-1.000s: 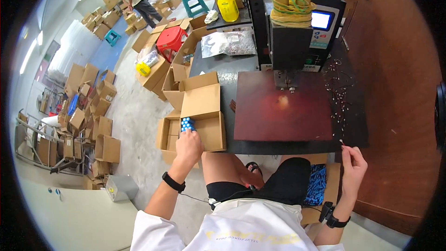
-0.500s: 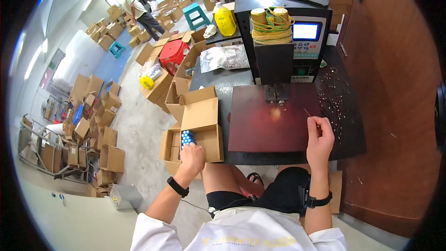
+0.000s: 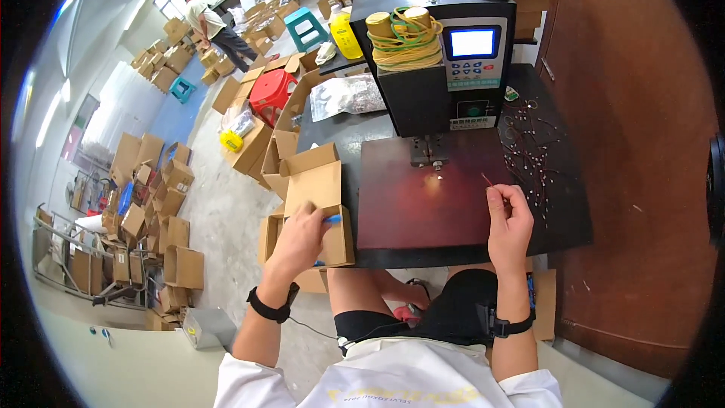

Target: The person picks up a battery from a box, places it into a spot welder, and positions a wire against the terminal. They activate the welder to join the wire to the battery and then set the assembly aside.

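My left hand (image 3: pixel 299 237) is over the open cardboard box (image 3: pixel 314 195) at the table's left edge. Its fingers are closed on a small blue cylindrical battery cell (image 3: pixel 333 219), which sticks out to the right. The hand hides most of the box's inside. To the right, my right hand (image 3: pixel 510 219) pinches a thin red wire (image 3: pixel 486 180) near the edge of the dark red mat (image 3: pixel 423 219). Two metal electrode tips (image 3: pixel 430 165) of the black spot welding machine (image 3: pixel 412 98) point down over a lit patch of that mat.
Many loose wires (image 3: pixel 532 155) lie on the black tabletop at right. A silvery bag (image 3: pixel 347 96) and a yellow bottle (image 3: pixel 345 34) stand left of the machine. Cartons (image 3: pixel 184 266), a red stool (image 3: pixel 273 93) and a walking person (image 3: pixel 214 26) are farther left; a brown door (image 3: pixel 627 181) bounds the right.
My left hand has lifted from the blue cells in the box and moved up, now with one cell in its fingers. My right hand keeps the red wire, shifted slightly left.
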`<state>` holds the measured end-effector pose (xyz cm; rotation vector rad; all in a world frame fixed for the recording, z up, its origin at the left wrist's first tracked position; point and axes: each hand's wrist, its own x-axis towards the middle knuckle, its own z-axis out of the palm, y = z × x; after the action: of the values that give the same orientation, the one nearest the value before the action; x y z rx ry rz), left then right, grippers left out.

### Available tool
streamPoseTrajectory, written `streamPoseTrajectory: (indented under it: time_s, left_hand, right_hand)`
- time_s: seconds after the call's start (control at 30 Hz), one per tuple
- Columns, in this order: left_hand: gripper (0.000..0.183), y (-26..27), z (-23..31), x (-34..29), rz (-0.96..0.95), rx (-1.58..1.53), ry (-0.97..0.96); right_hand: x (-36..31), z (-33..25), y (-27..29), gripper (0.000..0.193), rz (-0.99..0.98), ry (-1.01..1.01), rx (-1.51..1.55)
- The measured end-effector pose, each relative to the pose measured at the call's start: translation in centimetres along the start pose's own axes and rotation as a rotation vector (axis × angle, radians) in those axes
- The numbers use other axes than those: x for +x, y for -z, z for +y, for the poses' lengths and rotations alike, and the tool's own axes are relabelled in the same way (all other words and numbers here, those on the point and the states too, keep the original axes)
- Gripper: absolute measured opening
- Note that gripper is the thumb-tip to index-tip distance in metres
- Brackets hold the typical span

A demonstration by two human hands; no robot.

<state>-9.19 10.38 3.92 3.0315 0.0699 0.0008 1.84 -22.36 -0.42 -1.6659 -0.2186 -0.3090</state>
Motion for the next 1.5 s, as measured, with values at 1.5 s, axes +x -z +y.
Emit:
streamPoseTrajectory:
  time_s: [1.5]
  left_hand:
    - [0.027,-5.5,11.5,10.5,0.422,-0.823,-0.066]
  right_hand:
    - [0.2,-1.1,-1.1,0.015,0.032,-0.061,-0.067]
